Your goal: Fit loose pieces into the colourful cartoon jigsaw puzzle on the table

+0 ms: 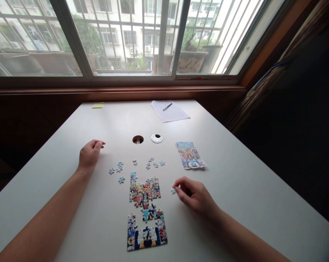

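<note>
Puzzle piece [173, 190] is pinched by right hand [194, 195], low on the worktop [235, 189] just right of assembled puzzle [145, 193], so edges are comparable. Left hand [90, 154] is rested loosely curled, empty.

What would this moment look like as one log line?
right hand touching loose piece | left hand resting on table | puzzle partly assembled

Pcs [153, 163] behind puzzle [145, 191]; leaflet [190, 155] rt; prob. pen [167, 106] on paper [172, 114].
</note>
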`<state>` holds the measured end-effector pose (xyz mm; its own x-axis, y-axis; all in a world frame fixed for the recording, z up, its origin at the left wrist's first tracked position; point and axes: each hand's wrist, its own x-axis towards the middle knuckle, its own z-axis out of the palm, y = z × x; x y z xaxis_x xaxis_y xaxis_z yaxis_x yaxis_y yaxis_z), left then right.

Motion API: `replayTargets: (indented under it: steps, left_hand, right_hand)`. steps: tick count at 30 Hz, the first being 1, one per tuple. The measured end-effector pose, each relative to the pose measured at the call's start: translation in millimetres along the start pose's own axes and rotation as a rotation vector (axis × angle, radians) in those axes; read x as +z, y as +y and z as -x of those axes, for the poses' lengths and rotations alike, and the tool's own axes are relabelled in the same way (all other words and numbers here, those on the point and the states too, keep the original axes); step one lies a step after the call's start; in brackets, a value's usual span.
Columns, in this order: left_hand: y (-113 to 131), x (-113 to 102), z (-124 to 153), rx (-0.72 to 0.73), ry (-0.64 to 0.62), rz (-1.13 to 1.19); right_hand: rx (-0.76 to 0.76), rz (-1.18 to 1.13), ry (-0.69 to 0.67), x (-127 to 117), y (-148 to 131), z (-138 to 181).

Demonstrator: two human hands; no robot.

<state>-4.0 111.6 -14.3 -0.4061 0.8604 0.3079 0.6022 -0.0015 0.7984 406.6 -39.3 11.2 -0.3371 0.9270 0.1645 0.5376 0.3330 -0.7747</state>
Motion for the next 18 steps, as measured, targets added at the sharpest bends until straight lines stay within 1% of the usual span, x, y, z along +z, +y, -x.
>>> replayTargets:
  steps: [18]
  left_hand:
    - [3.4,-1.6,1.5,-0.006,-0.002,-0.016]
  right_hand:
    - [0.008,0.003,0.002,0.6,-0.3,0.1]
